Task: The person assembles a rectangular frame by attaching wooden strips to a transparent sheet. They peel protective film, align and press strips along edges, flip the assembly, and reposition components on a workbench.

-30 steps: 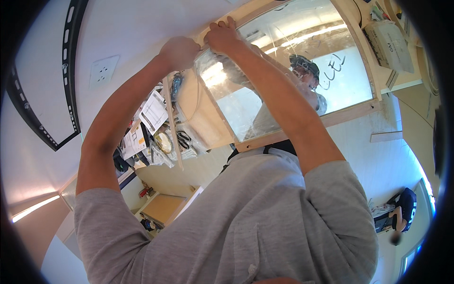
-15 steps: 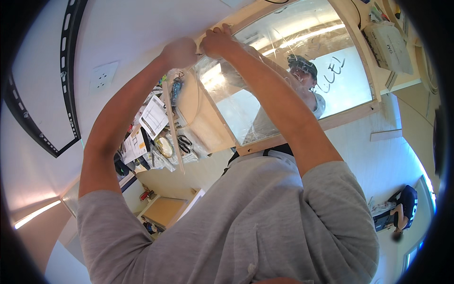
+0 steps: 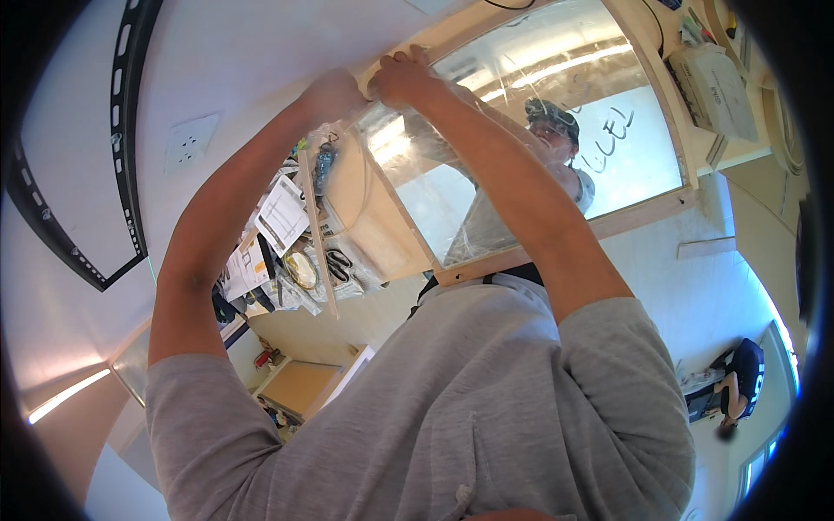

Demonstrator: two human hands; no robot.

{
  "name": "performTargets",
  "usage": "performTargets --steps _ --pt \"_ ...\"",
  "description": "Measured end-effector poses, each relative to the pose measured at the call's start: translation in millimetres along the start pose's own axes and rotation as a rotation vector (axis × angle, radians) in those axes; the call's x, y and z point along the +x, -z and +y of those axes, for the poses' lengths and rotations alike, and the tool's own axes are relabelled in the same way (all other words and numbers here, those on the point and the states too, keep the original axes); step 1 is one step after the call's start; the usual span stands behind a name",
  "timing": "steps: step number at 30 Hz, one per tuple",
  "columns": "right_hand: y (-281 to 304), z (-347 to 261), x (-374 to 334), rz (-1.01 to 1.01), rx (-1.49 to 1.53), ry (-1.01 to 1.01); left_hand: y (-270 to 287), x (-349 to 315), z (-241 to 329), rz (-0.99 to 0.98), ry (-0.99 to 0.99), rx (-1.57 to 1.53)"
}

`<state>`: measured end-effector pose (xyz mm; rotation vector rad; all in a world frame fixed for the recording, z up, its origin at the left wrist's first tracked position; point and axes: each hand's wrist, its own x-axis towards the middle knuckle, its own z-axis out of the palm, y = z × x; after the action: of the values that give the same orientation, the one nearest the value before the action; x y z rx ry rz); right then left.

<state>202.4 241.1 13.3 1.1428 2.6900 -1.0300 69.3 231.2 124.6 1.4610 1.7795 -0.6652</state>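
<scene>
A mirror (image 3: 512, 65) under wrinkled clear film, with dark handwriting on it, lies in a wooden frame (image 3: 565, 233) in front of me. My right hand (image 3: 404, 80) is at the frame's far left corner, fingers bent over the wood, apparently gripping it. Just left of it, close to touching, my left hand (image 3: 334, 95) is smeared by motion. Its fingers cannot be made out, nor whether it holds anything. Both forearms reach up and away, the right one passing above the mirror. The mirror reflects a person in a cap.
Left of the frame, a cluttered worktop holds papers (image 3: 282, 214), black-handled scissors (image 3: 339, 265) and a thin wooden strip (image 3: 317, 234). A white wall with a socket plate (image 3: 191, 141) and a black slotted bracket (image 3: 119, 130) rises beyond. A white package (image 3: 714, 91) sits far right; another person (image 3: 744, 382) is lower right.
My left hand has shifted very slightly, still blurred beside the corner. My right hand stays at the same corner. The view has moved a little.
</scene>
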Motion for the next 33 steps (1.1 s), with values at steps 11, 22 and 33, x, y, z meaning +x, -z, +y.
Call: performTargets --steps 11,22,33 --pt "6 -1 -4 0.003 -0.024 -0.001 -4 -18 -1 0.077 0.03 -0.202" --pt "-3 -2 -5 0.021 -0.022 -0.001 -10 -9 -2 0.112 -0.478 0.819" --pt "-5 3 -2 0.071 -0.003 0.042 -3 -3 4 -0.079 0.326 -0.516"
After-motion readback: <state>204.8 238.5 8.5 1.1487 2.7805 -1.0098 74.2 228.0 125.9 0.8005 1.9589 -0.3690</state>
